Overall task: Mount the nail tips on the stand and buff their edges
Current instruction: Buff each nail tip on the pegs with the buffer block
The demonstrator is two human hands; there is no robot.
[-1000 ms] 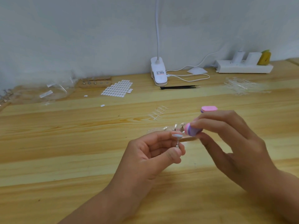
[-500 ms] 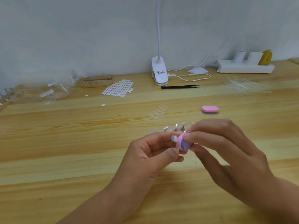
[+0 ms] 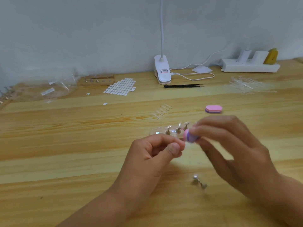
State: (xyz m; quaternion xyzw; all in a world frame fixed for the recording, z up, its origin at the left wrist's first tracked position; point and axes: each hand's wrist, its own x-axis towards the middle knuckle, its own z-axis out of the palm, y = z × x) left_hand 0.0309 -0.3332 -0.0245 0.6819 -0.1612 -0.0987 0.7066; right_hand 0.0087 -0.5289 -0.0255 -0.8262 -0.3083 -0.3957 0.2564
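Note:
My right hand point(image 3: 232, 148) pinches a small pink and purple buffer block point(image 3: 190, 136) between thumb and fingertips. The block's end touches the fingertips of my left hand point(image 3: 155, 149), whose thumb and index finger are pressed together; whatever lies between them is hidden. On the table below both hands lies a blurred metal peg point(image 3: 199, 181). Just behind the hands is a clear stand point(image 3: 157, 131) with several metal pegs point(image 3: 177, 130) carrying nail tips. A strip of clear nail tips point(image 3: 161, 111) lies farther back.
A second pink buffer point(image 3: 213, 109) lies right of centre. Along the back stand a wooden peg block point(image 3: 98, 81), a sheet of white adhesive tabs point(image 3: 120, 86), a clip lamp point(image 3: 162, 74), black tweezers point(image 3: 182, 86), loose clear tips point(image 3: 249, 86), a power strip point(image 3: 249, 67) and plastic bags point(image 3: 49, 89).
The peg with the nail tip, held upright in my left fingers before, no longer shows there. A metal peg now lies on the table. The buffer moved left against my left fingertips.

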